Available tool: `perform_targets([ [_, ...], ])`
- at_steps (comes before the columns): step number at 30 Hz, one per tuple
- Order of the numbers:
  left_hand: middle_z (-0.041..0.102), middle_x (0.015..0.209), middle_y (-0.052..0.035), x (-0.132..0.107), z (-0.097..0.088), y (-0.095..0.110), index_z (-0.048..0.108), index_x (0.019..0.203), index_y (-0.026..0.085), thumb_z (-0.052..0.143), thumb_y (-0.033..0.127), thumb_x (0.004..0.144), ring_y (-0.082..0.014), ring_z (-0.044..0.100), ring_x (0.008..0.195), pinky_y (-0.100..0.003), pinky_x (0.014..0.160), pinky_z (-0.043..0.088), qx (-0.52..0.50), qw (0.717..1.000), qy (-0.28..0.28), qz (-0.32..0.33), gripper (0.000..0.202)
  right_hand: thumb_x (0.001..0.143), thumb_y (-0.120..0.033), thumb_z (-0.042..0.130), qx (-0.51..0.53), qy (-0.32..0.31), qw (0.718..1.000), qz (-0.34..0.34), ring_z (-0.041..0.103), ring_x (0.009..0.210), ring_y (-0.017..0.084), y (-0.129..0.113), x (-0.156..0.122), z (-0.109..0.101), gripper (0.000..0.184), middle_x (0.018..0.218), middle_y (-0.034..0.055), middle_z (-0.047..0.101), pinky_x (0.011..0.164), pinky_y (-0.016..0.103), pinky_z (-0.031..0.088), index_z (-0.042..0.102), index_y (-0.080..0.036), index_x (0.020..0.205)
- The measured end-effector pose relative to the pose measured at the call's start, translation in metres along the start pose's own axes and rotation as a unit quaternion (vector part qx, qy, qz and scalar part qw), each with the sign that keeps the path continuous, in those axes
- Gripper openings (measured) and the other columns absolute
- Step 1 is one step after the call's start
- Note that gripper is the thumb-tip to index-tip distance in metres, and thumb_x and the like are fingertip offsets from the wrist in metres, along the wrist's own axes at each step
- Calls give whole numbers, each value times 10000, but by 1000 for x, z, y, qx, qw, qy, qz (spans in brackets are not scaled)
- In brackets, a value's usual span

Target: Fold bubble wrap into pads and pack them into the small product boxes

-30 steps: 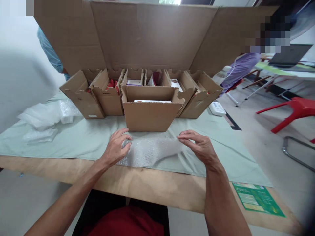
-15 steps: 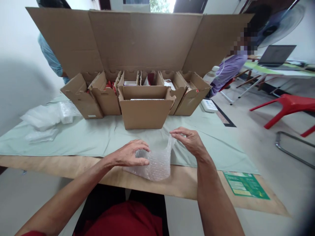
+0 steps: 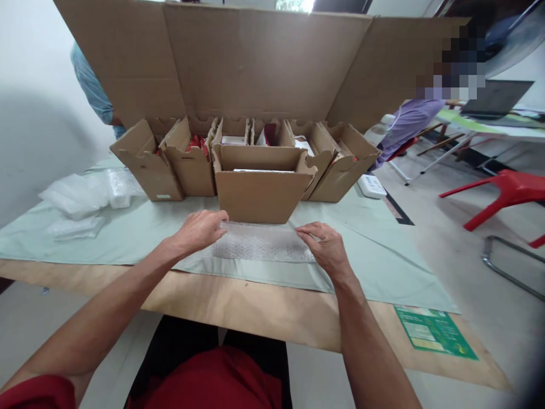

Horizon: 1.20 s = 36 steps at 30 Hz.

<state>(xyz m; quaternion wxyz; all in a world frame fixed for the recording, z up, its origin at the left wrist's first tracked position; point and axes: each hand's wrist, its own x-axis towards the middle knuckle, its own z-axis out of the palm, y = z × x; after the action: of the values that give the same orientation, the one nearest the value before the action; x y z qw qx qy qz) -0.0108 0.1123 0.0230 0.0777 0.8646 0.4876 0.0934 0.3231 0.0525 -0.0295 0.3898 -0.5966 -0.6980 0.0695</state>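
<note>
A sheet of clear bubble wrap (image 3: 259, 244) lies stretched flat on the pale green cloth (image 3: 140, 233), just in front of an open brown cardboard box (image 3: 259, 196). My left hand (image 3: 196, 230) pinches the sheet's far left corner. My right hand (image 3: 324, 249) pinches its far right corner. Both hands are closed on the wrap and hold it taut between them. A white flat item shows inside the front box.
Several more small cardboard boxes (image 3: 187, 165) stand behind in a row, under a big opened carton flap (image 3: 255, 62). Loose plastic wrap (image 3: 80, 196) is heaped at the left. A green sheet (image 3: 434, 332) lies at the table's right. Other people stand behind; a red chair (image 3: 506, 190) is right.
The bubble wrap was bunched up near the table edge half a second ago; now both hands have pulled it forward and spread it flat before the front box.
</note>
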Motion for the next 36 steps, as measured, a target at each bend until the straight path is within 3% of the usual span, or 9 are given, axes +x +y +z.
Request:
perform_targets([
  [3, 714, 1100, -125, -2, 19, -4, 650, 1216, 206, 599, 175, 857, -328, 656, 1012, -461, 873, 508, 18, 1000, 21, 5, 364, 894, -260, 619, -52, -6, 999, -16, 665, 853, 255, 1, -1, 16, 210, 861, 62, 758, 811, 419, 458, 808, -284, 806],
  [6, 632, 1300, -156, -7, 42, 1, 623, 1285, 216, 625, 159, 853, -373, 545, 1231, -536, 1021, 446, 22, 996, 67, 60, 435, 906, -210, 598, -91, -4, 995, -31, 651, 885, 251, 1, -5, 25, 225, 881, 67, 748, 822, 409, 422, 804, -270, 839],
  [11, 668, 1125, -136, -9, 61, 6, 696, 1084, 216, 607, 142, 852, -355, 575, 1112, -526, 964, 458, 13, 997, 49, 55, 260, 933, -196, 563, -130, 9, 990, -45, 624, 886, 249, -5, -7, 26, 212, 913, 63, 732, 864, 416, 390, 752, -259, 861],
  [15, 670, 1012, -130, -9, 62, 7, 679, 1140, 199, 557, 128, 867, -331, 595, 1012, -488, 900, 468, 24, 998, 36, 49, 307, 898, -169, 577, -137, 3, 989, -51, 624, 923, 259, -9, -8, 24, 151, 967, 74, 723, 875, 415, 393, 692, -235, 825],
  [18, 662, 1073, -159, -8, 59, 10, 661, 1197, 172, 549, 134, 866, -351, 585, 1045, -501, 908, 459, 36, 998, 32, 44, 352, 882, -174, 588, -136, -4, 989, -51, 628, 963, 272, -9, -9, 23, 118, 1024, 83, 720, 891, 429, 398, 671, -232, 822],
  [23, 679, 1076, -140, -1, 55, 12, 670, 1204, 189, 522, 104, 844, -339, 594, 1066, -483, 924, 448, 48, 997, 3, 58, 398, 862, -177, 583, -77, -97, 990, -68, 666, 964, 260, -2, -7, 14, 124, 1013, 68, 741, 882, 420, 452, 691, -234, 843],
  [29, 714, 948, -91, 13, 55, 6, 704, 1107, 216, 555, 108, 757, -300, 633, 983, -425, 865, 468, 42, 997, -29, 53, 396, 839, -148, 556, -79, -138, 987, -33, 691, 1004, 259, 9, -4, 6, 209, 1042, 50, 771, 917, 428, 489, 741, -240, 871],
  [32, 712, 866, -76, 17, 54, 8, 713, 920, 207, 573, 98, 712, -285, 637, 921, -398, 805, 473, 41, 997, -37, 57, 273, 831, -161, 561, -91, -144, 985, -22, 695, 999, 277, 9, -6, 4, 204, 1049, 53, 775, 902, 445, 494, 749, -240, 846],
  [36, 693, 900, -125, 11, 51, 17, 682, 781, 177, 545, 60, 741, -312, 625, 937, -440, 792, 476, 63, 996, -8, 63, 184, 871, -215, 571, -96, -96, 990, -32, 643, 1159, 320, -4, -9, 3, 253, 1251, 99, 718, 955, 498, 475, 735, -233, 1062],
])
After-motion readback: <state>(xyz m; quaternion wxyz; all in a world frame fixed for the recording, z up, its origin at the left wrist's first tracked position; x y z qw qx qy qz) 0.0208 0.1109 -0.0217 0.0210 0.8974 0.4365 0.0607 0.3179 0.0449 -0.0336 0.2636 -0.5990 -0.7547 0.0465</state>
